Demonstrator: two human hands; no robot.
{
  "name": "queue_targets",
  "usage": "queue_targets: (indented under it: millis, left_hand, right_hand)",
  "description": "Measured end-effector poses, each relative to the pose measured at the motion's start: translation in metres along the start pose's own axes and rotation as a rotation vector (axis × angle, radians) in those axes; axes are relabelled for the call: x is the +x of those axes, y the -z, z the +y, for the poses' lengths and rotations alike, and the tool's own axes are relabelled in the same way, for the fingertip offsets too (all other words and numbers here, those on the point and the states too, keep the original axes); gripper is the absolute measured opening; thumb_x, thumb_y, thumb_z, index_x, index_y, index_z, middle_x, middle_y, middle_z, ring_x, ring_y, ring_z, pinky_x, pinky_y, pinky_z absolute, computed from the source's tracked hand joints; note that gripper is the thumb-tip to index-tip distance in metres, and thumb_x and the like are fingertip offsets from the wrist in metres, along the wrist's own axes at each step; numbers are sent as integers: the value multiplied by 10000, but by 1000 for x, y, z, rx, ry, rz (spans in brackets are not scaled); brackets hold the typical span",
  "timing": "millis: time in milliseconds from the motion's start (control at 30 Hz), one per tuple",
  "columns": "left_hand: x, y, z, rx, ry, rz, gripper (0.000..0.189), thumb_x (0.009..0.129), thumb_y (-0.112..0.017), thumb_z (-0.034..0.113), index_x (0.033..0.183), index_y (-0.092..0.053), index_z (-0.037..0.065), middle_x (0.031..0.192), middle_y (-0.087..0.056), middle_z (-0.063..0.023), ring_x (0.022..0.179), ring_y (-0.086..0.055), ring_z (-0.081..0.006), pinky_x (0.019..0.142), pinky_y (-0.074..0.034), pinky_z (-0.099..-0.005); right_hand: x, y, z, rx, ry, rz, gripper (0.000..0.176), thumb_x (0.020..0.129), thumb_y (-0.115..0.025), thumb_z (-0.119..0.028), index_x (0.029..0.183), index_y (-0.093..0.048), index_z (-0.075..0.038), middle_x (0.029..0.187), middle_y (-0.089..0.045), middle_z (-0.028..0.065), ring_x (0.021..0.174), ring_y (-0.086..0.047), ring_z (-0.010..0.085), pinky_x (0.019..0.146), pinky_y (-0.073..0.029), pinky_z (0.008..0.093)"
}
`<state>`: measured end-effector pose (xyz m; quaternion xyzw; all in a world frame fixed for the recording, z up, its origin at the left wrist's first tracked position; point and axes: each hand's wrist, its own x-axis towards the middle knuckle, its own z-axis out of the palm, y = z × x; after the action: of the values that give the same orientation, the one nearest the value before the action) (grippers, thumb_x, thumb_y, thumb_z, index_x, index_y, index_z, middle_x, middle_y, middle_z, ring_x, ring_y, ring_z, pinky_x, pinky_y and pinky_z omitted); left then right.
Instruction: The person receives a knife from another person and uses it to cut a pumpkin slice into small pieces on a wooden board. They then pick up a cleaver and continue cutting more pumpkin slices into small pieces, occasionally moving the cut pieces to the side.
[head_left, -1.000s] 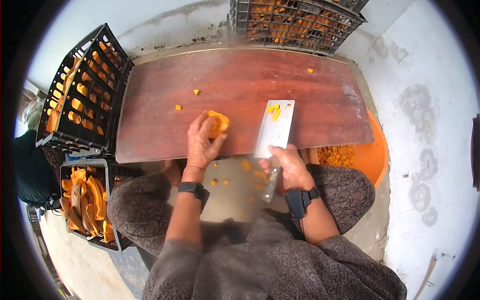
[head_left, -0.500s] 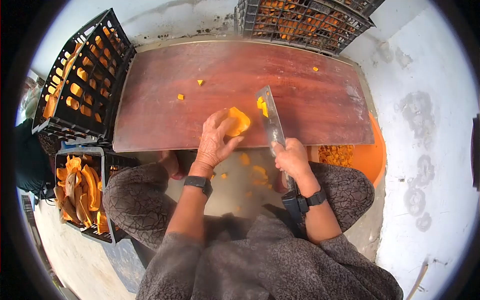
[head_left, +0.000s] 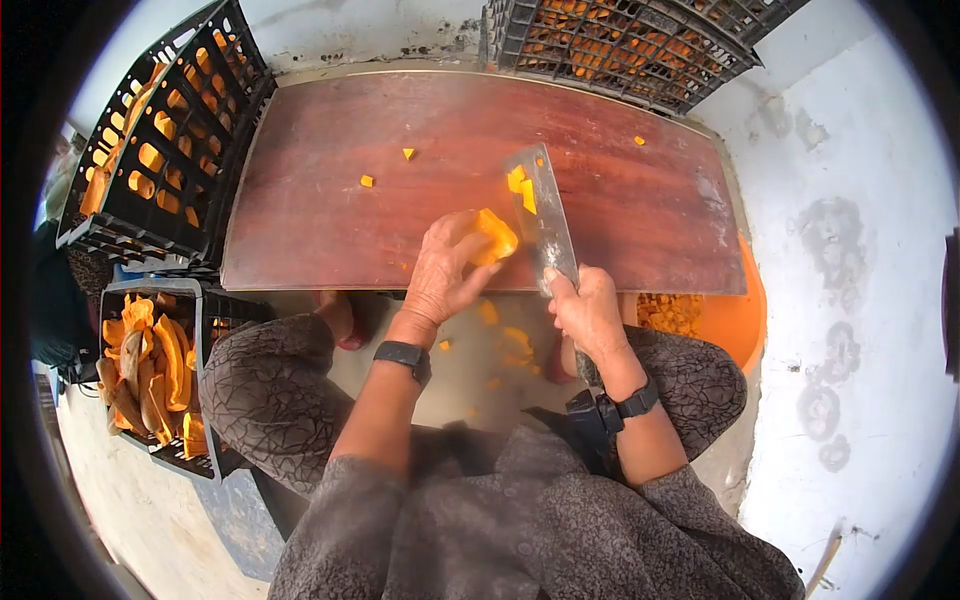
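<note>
My left hand [head_left: 445, 262] holds a hollow, curved pumpkin piece [head_left: 494, 236] over the near part of a reddish-brown board [head_left: 330, 225], its fingers curled round the left side. Just right of that piece is a cleaver [head_left: 552, 222], its handle wrapped by my right hand [head_left: 587, 312]. The wide steel blade points away from me over the board, and small cut pumpkin bits [head_left: 521, 189] lie along its left side. Two pumpkin cubes [head_left: 367, 181] rest further left on the board, and another bit [head_left: 639, 141] sits at the far right.
Black crates of pumpkin pieces stand at the left [head_left: 165, 150] and at the back right [head_left: 610, 50]. A lower crate [head_left: 205, 340] by my left knee holds long pumpkin slices [head_left: 150, 375]. Beneath the board's right end, an orange basin [head_left: 735, 325] contains diced pumpkin. Scraps [head_left: 515, 345] lie on the floor.
My left hand has shifted slightly right and away from me with the pumpkin piece, closer to the cleaver. The cleaver's tip has swung a little left, and the whole view has shifted slightly.
</note>
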<state>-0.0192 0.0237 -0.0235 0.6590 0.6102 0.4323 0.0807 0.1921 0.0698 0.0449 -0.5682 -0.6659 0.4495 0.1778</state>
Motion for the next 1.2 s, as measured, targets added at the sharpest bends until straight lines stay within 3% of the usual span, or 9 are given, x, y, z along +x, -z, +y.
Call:
queue_targets:
  millis: [533, 667, 767, 833, 867, 967, 1033, 1133, 1200]
  left_hand:
    - [1, 2, 0, -27, 35, -32, 372, 756, -727, 169, 1107, -663, 65, 1269, -510, -203, 1218, -467, -396, 1047, -408, -472]
    - [1, 2, 1, -55, 22, -9, 372, 751, -723, 162, 1105, -662, 64, 1261, -518, -204, 1210, -470, -400, 1044, -408, -471]
    - [1, 1, 0, -48, 10, 2, 367, 752, -719, 168, 1100, -662, 63, 1252, -524, -205, 1204, -475, -403, 1042, -408, -474]
    - [2, 1, 0, -42, 7, 6, 364, 754, -717, 172, 1098, -663, 63, 1248, -528, -206, 1200, -478, -404, 1042, -408, -475]
    - [2, 1, 0, -43, 7, 3, 363, 756, -715, 173, 1097, -662, 62, 1248, -529, -204, 1200, -478, -404, 1041, -408, -476]
    - [2, 2, 1, -47, 16, -3, 355, 757, -711, 174, 1090, -663, 60, 1245, -531, -200, 1198, -479, -404, 1040, -408, -478]
    - [4, 1, 1, -51, 20, -3, 350, 756, -710, 173, 1084, -664, 61, 1244, -531, -199, 1197, -478, -403, 1040, -407, -477]
    - [4, 1, 1, -49, 26, -2, 338, 757, -707, 180, 1070, -668, 59, 1237, -534, -201, 1186, -482, -402, 1032, -411, -478]
    - [6, 1, 1, -50, 12, -6, 332, 758, -703, 189, 1060, -671, 55, 1230, -537, -201, 1175, -485, -400, 1022, -415, -483]
  right_hand:
    - [-10, 3, -18, -293, 215, -32, 243, 965, -590, -198, 915, -654, 31, 604, -554, 4, 529, -505, 91, 500, -412, 277]
    - [-11, -2, -5, -180, 214, -32, 266, 950, -608, -215, 902, -659, 42, 604, -571, 28, 549, -526, 113, 532, -436, 304]
    - [-16, -1, -9, -208, 313, 0, 284, 939, -619, -235, 897, -660, 43, 611, -588, 90, 544, -543, 159, 560, -456, 337]
    - [-18, -2, -15, -328, 328, 40, 263, 935, -613, -223, 922, -661, 35, 635, -599, 172, 559, -583, 256, 596, -474, 376]
    - [-18, -2, -18, -328, 330, 37, 263, 935, -613, -223, 922, -661, 35, 635, -599, 172, 559, -583, 256, 596, -474, 376]
    - [-22, -4, -22, -348, 353, 62, 240, 932, -606, -205, 919, -663, 28, 678, -611, 230, 618, -612, 373, 627, -487, 417]
    - [-22, -5, -24, -429, 292, 67, 257, 909, -609, -243, 926, -677, 4, 816, -652, 265, 810, -630, 468, 740, -499, 526]
    - [-19, -7, -17, -463, 349, 95, 230, 928, -599, -196, 887, -656, 24, 717, -632, 255, 702, -629, 443, 643, -492, 462]
    - [-16, -7, -14, -441, 353, 89, 229, 928, -599, -196, 890, -656, 22, 714, -632, 255, 702, -632, 444, 642, -493, 467]
